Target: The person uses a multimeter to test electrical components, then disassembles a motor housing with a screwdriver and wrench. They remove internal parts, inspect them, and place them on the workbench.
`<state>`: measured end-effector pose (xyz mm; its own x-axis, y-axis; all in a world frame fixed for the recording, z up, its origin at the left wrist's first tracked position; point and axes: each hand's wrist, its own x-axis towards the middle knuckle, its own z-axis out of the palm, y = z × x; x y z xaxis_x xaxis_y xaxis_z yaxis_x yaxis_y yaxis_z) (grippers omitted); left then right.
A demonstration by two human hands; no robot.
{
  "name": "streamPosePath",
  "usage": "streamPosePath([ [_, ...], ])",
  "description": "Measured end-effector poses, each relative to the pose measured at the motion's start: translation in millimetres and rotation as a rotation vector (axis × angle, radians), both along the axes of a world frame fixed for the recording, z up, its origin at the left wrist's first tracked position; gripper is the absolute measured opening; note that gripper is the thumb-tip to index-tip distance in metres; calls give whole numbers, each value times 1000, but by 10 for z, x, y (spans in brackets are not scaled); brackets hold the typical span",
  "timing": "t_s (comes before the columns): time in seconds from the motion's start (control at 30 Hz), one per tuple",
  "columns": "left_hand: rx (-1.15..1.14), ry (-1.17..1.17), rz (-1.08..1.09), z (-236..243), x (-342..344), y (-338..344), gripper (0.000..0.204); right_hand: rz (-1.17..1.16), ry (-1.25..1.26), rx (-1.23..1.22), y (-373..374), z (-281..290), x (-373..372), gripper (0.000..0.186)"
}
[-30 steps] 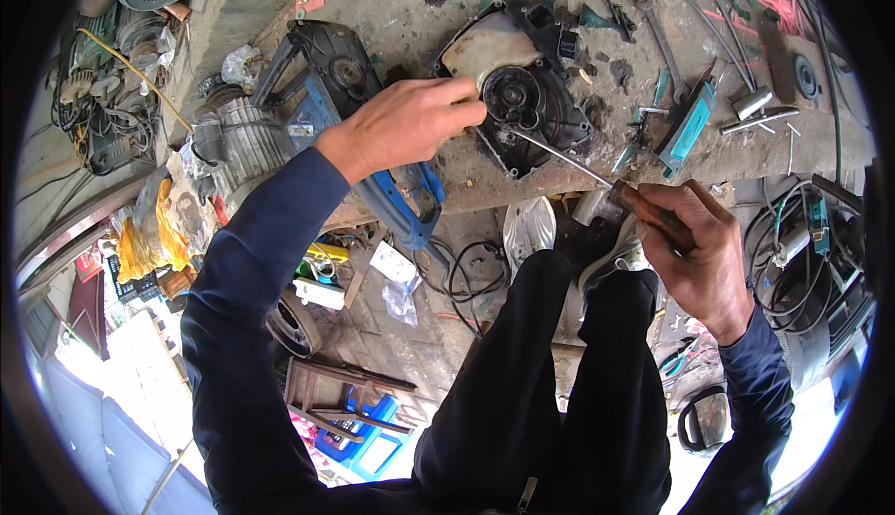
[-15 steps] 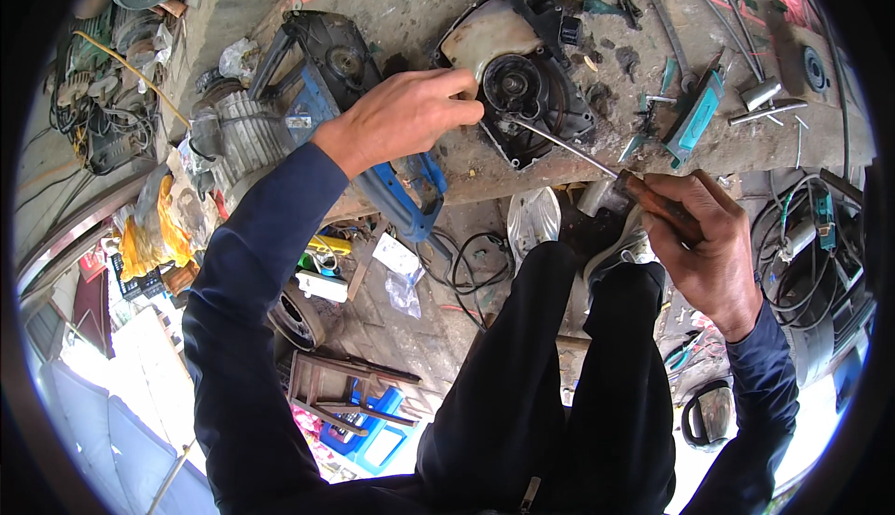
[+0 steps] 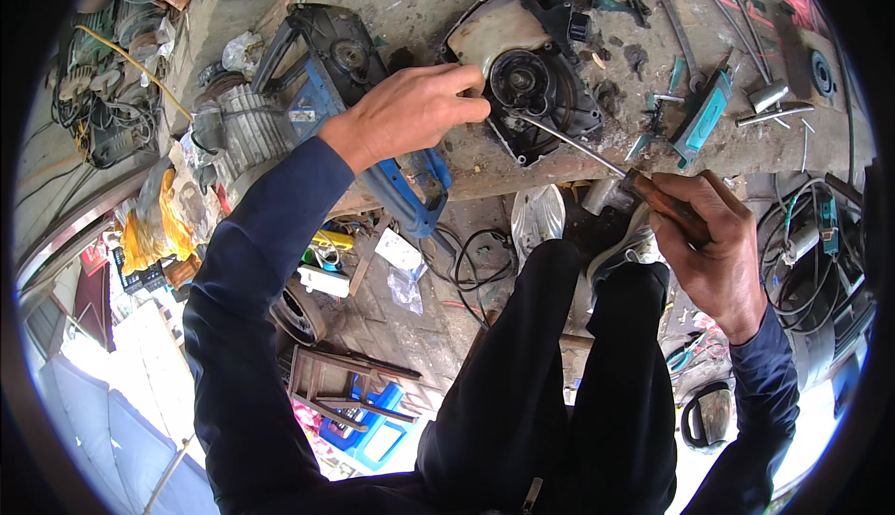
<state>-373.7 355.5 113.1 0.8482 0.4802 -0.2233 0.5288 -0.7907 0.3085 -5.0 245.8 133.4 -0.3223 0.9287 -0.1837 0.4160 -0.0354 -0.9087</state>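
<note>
Grey, oil-stained tabletop [image 3: 410,21] spreads across the upper part of the frame, littered with tools and parts; a blue plastic frame [image 3: 382,193] lies at its near edge, left of centre. Your dark casing [image 3: 575,109] rests on it at upper centre, with a pale panel [image 3: 499,28] at its upper left and a round hub [image 3: 519,80] beside that. Your left hand [image 3: 410,109] is at the casing's left side, fingers curled and tips drawn together; whether they pinch the rim or something small, you cannot tell from this view. Your right hand [image 3: 709,245], right of centre, is wrapped around the handle of a screwdriver [image 3: 583,150], whose shaft slants up and left to the casing below the hub.

Expect the casing to be stiff and fairly weighty, probably slick where grease sits. Its outer rim looks the surest hold; the thin edges and pale panel may chip under prying. The screwdriver should be light and rigid, best held well back on its thick handle.
</note>
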Motion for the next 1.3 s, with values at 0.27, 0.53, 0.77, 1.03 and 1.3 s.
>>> streamPosePath([
  [0.27, 9, -18, -2, -24, -10, -4, 19, 13, -40, -3, 15, 21, 12, 33],
  [0.53, -24, -2, 8, 6, -6, -14, 23, -7, -9, 14, 20, 4, 1, 32],
  [0.77, -48, -72, 111, 82, 44, -65, 26, -12, 36, -62, -42, 65, 207, 35],
  [1.03, -1, -152, 355, 10, 153, -179, 11, -451, -11, -44, -98, -154, 885, 34],
  [1.3, 26, -249, 642, -98, 268, -317, 14, -535, -147, 150, 259, -1054, 1012, 32],
])
